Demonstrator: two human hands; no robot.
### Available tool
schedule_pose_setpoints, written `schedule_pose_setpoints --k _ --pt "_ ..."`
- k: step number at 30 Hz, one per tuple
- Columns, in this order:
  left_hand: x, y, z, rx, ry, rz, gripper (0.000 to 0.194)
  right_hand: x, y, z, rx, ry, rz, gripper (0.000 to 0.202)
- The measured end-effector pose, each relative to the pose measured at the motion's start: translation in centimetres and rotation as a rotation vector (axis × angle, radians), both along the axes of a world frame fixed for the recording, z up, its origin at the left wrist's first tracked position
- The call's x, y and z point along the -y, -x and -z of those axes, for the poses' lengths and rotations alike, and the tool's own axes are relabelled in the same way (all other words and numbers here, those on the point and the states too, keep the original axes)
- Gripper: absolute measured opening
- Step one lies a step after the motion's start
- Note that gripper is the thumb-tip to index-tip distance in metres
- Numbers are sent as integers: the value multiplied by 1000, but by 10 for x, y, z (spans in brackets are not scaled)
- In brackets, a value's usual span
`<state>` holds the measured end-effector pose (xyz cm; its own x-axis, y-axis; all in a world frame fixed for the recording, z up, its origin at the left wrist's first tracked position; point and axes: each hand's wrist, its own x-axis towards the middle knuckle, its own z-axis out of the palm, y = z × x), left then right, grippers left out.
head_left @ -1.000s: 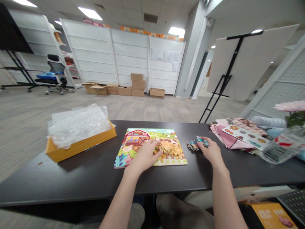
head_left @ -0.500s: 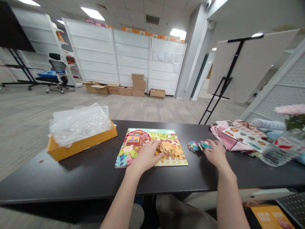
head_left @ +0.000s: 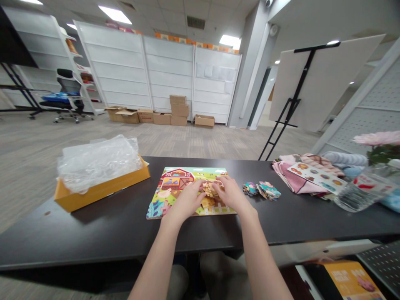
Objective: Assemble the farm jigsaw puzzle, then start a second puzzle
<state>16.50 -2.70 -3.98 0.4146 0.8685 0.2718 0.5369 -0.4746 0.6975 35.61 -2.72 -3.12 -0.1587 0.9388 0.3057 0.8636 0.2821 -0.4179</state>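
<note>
A farm-picture puzzle board (head_left: 156, 208) lies flat on the black table, with a heap of tan-backed puzzle pieces (head_left: 210, 188) on its right half. My left hand (head_left: 190, 198) curls round the heap's left side. From the other side my right hand (head_left: 233, 195) closes in on the same pieces, so a clump is squeezed between the fingers of both hands. A few loose yellow pieces (head_left: 207, 203) lie just below on the board. To the right, two small stacks of colourful puzzle pieces (head_left: 268, 190) rest on the table, apart from my hands.
A yellow box (head_left: 103, 196) filled with clear plastic wrap (head_left: 100, 162) stands at the left. On the right are folded cloths (head_left: 286, 177), a sticker sheet (head_left: 315, 176) and a clear plastic bottle (head_left: 359, 191) by a pink flower (head_left: 378, 138). The table's front edge runs before me.
My right hand has left the colourful stack and moved left onto the board's heap. Between both hands the tan pieces are now gathered closer together. The view has shifted slightly.
</note>
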Motion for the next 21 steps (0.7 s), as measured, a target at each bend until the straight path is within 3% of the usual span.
schedule_pose_setpoints --k 4,9,18,21 --pt "1 1 0 9 -11 -21 40 -8 5 3 138 118 75 39" --pt "1 2 2 24 7 -23 41 -8 13 -3 182 147 89 41" --pt "2 3 0 -13 -1 -95 37 0 24 -10 73 181 80 29" --pt "1 3 3 -3 5 -99 38 -1 23 -7 -58 141 57 25"
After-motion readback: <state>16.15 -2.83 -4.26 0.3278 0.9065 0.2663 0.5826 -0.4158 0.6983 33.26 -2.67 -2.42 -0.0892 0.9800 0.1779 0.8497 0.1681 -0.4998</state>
